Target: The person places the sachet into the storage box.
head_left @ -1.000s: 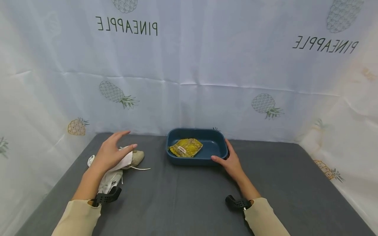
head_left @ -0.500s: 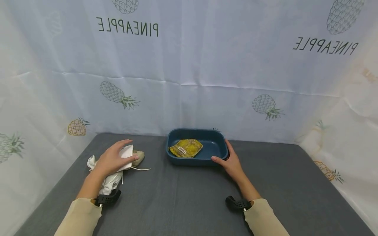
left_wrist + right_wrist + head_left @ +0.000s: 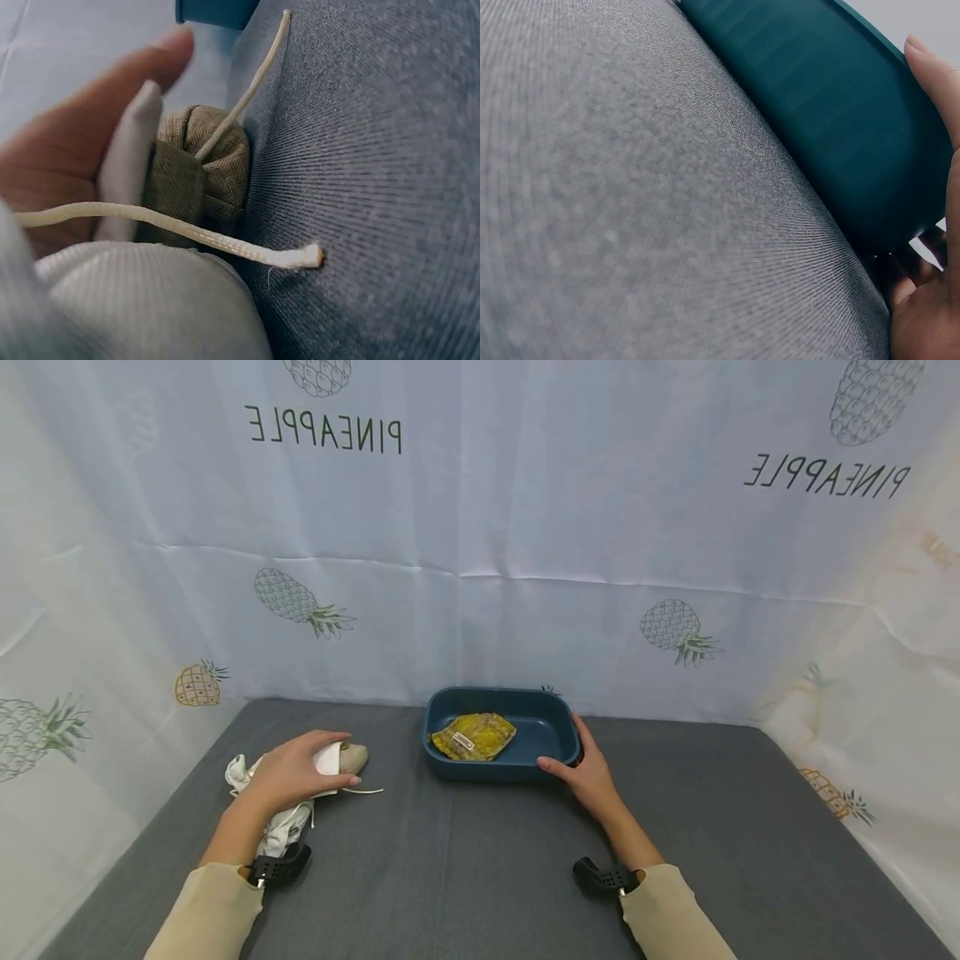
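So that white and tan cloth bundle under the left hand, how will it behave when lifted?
The cloth bundle looks soft and crumpled, so it will probably sag and droop. Its loose drawstring would likely dangle. It seems light, since the left hand covers it with curled fingers.

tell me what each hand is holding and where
Left hand grips the white cloth at its top end; right hand holds the blue tray by its right corner.

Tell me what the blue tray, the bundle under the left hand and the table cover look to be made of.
Tray: likely plastic, a smooth, even dark-teal wall with a soft sheen and rounded corners.
Bundle: cloth, with a white ribbed knit, a tan woven part and a braided cream cord.
Table cover: grey fabric, matte, with a fine weave visible in both wrist views.
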A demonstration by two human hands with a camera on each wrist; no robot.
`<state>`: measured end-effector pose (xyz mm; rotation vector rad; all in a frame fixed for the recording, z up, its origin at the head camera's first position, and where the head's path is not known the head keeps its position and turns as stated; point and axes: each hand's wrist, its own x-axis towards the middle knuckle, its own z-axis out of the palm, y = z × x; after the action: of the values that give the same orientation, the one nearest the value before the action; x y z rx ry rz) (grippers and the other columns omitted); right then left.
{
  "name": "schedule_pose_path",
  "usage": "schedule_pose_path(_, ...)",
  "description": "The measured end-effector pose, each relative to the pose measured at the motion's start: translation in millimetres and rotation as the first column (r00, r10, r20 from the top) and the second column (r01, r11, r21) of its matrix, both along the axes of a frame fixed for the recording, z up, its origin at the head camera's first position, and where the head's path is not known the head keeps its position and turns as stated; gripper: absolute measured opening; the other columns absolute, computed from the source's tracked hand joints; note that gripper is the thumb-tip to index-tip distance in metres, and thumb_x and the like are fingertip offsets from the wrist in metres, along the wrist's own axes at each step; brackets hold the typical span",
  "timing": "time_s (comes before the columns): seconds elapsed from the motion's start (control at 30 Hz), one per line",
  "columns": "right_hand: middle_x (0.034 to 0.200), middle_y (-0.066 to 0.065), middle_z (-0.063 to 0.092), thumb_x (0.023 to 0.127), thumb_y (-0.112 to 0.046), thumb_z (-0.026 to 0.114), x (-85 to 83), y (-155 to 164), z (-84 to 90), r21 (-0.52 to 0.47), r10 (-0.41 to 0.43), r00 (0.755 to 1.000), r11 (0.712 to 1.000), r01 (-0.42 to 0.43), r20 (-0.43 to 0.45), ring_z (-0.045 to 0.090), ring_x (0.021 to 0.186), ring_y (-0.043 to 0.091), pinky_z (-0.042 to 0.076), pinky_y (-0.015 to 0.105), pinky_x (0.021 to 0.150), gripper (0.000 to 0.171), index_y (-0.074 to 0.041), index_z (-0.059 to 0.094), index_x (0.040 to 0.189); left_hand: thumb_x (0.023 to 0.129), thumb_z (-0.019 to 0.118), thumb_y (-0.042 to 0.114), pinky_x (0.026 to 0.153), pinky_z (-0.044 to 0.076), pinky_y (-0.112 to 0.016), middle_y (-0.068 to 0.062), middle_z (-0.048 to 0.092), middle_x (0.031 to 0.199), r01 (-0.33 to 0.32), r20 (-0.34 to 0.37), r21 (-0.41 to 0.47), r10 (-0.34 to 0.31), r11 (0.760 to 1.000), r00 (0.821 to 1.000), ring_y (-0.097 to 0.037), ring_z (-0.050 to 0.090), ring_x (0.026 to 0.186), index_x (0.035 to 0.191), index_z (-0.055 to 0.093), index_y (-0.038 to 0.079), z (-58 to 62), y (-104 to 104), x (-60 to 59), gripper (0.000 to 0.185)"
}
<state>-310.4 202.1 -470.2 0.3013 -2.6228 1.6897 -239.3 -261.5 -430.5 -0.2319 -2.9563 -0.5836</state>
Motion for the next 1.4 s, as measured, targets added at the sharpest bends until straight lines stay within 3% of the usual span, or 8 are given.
schedule_pose_path(0.33,0.172,0.011,0.012,0.089,-0.035,0.077,-1.2,0.1,-0.8,0.001,-0.003,1.000,1.000,0.003,0.000,0.019,0.157,0.038,0.028,0.062,0.121,0.100,-0.024,0.012,0.165,0.082,0.079,0.055,0.094,0.047,-0.064,-0.014,0.061,0.143,-0.008,0.021,0.058,0.006,0.998,1.000,-0.045,0.056,0.129,0.139,0.063,0.019,1.6,-0.3,-0.8,0.069)
schedule_pose_path(0.57,0.171,0.011,0.012,0.089,-0.035,0.077,-0.9,0.3,-0.8,-0.002,-0.006,1.000,1.000,0.006,-0.002,0.019,0.157,0.038,0.028,0.063,0.121,0.100,-0.023,0.012,0.165,0.084,0.079,0.049,0.095,0.049,-0.063,-0.012,0.066,0.137,-0.005,-0.027,0.056,0.007,0.998,1.000,-0.044,0.062,0.122,0.132,0.068,0.019,2.9,0.1,-0.3,0.058)
schedule_pose_path(0.63,0.171,0.011,0.013,0.089,-0.034,0.078,-0.4,0.1,-0.4,-0.003,-0.005,1.000,1.000,0.005,-0.007,0.020,0.156,0.038,0.029,0.063,0.120,0.101,-0.022,0.013,0.165,0.085,0.079,0.047,0.091,0.051,-0.061,-0.012,0.069,0.132,-0.007,-0.065,0.059,0.010,0.998,0.998,-0.042,0.066,0.114,0.130,0.070,0.018,3.1,0.0,0.1,0.054)
schedule_pose_path(0.73,0.171,0.012,0.015,0.088,-0.034,0.078,0.0,-0.5,-0.1,-0.006,-0.005,1.000,1.000,0.005,-0.014,0.023,0.156,0.038,0.030,0.062,0.120,0.101,-0.022,0.013,0.165,0.088,0.077,0.043,0.075,0.054,-0.048,-0.013,0.075,0.117,-0.020,-0.134,0.083,0.031,0.996,0.991,-0.032,0.070,0.084,0.126,0.072,0.015,3.2,-0.2,0.6,0.047)
schedule_pose_path(0.83,0.171,0.012,0.016,0.088,-0.033,0.078,0.1,-0.6,-0.5,-0.011,-0.004,1.000,1.000,0.004,-0.017,0.024,0.155,0.038,0.031,0.062,0.120,0.101,-0.022,0.013,0.165,0.089,0.077,0.040,0.061,0.044,-0.032,-0.012,0.078,0.101,-0.040,-0.189,0.114,0.061,0.993,0.980,-0.015,0.056,0.060,0.122,0.075,0.013,2.9,0.0,0.4,0.043)
schedule_pose_path(0.97,0.171,0.012,0.015,0.089,-0.032,0.078,0.4,-0.2,-1.5,-0.010,-0.004,1.000,1.000,0.004,-0.013,0.024,0.155,0.038,0.031,0.062,0.119,0.101,-0.022,0.012,0.165,0.087,0.079,0.035,0.054,0.035,-0.025,-0.007,0.078,0.087,-0.031,-0.248,0.127,0.062,0.991,0.967,-0.006,0.041,0.052,0.116,0.077,0.013,4.8,1.5,0.3,0.036)
schedule_pose_path(1.2,0.171,0.012,0.014,0.089,-0.035,0.077,0.0,-0.1,-1.1,0.007,-0.002,1.000,1.000,0.002,-0.014,0.022,0.156,0.039,0.030,0.064,0.119,0.101,-0.023,0.012,0.165,0.085,0.081,0.025,0.047,0.031,-0.023,-0.004,0.078,0.079,-0.003,-0.331,0.141,0.050,0.990,0.942,0.000,0.036,0.046,0.111,0.079,0.014,18.5,10.2,2.9,0.028)
schedule_pose_path(1.4,0.171,0.011,0.013,0.089,-0.035,0.077,-0.5,0.6,-0.1,0.010,-0.001,1.000,1.000,0.001,-0.009,0.020,0.156,0.039,0.029,0.064,0.120,0.101,-0.024,0.012,0.165,0.086,0.081,0.024,0.047,0.037,-0.022,-0.005,0.080,0.084,0.035,-0.353,0.190,0.035,0.981,0.935,0.000,0.056,0.054,0.112,0.079,0.015,37.2,25.7,5.2,0.028)
